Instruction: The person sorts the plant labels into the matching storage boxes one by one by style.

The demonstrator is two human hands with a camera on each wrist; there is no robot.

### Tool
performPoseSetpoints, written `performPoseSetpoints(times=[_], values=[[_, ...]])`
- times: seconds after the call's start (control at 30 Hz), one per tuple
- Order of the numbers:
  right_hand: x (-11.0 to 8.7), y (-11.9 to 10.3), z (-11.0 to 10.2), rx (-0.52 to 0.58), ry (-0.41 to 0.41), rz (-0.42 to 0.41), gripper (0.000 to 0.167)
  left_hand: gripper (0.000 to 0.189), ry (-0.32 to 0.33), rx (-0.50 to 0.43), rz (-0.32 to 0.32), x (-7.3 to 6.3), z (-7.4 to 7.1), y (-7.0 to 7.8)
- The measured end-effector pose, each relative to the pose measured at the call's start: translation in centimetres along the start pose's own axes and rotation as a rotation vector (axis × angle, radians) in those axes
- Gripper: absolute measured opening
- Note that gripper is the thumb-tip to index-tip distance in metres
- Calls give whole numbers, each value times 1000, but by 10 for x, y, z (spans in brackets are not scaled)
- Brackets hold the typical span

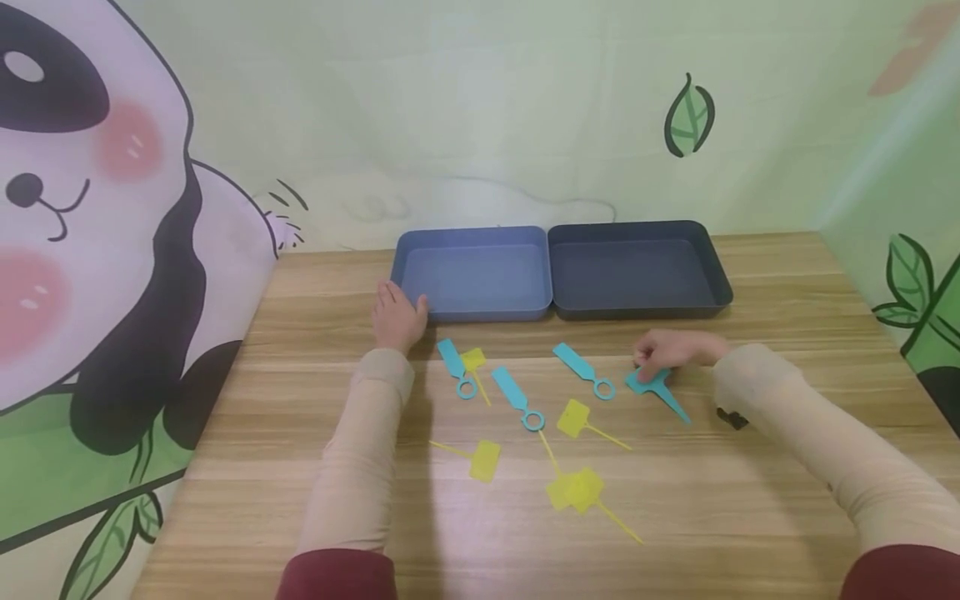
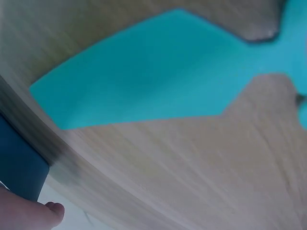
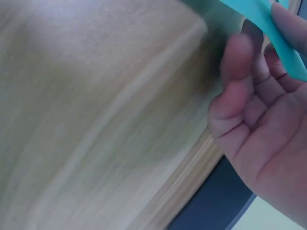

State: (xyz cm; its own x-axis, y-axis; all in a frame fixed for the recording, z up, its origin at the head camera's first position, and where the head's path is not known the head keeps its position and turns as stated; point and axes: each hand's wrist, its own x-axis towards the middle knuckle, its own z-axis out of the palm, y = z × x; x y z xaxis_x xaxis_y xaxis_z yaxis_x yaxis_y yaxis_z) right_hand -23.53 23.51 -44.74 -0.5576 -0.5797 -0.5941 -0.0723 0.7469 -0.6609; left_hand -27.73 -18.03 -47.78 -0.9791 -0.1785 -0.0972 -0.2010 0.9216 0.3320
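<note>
Turquoise pointed tag (image 1: 668,397), head view, four o'clock, pinched by the right hand (image 1: 670,350); left hand (image 1: 397,319), fingers extended, touches the blue tray (image 1: 480,315) at its eight-o'clock corner; left wrist, flat strip (image 2: 144,76) at twelve; right wrist, fingers curled, tag gripped at two

Turquoise tag (image 1: 665,395), wide end pinched, spike pointing near-right; blue tray (image 1: 474,282) upright.

I wear beige sleeves (image 1: 360,483) on both forearms, the cloth creased, the cuffs (image 1: 384,375) thick. Dark red sleeves (image 1: 337,575) show above. Beside the right cuff: a small black piece (image 1: 732,418), unidentifiable.
</note>
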Motion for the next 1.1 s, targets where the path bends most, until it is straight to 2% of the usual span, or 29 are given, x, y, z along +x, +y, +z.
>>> performPoseSetpoints(times=[0.17, 0.37, 0.5, 0.8, 1.1], values=[[-1, 7, -2, 86, 17, 26, 24, 74, 20, -33, -29, 0, -1, 1], [-3, 12, -7, 118, 71, 53, 13, 70, 22, -41, -40, 2, -2, 1], [-6, 10, -12, 146, 82, 55, 13, 69, 8, -34, -39, 2, -3, 1], [-15, 3, -21, 252, 88, 14, 25, 73, -66, -16, 34, 0, -8, -2], [-16, -3, -30, 326, 150, -16, 27, 68, -50, 15, 76, 2, -7, -6]])
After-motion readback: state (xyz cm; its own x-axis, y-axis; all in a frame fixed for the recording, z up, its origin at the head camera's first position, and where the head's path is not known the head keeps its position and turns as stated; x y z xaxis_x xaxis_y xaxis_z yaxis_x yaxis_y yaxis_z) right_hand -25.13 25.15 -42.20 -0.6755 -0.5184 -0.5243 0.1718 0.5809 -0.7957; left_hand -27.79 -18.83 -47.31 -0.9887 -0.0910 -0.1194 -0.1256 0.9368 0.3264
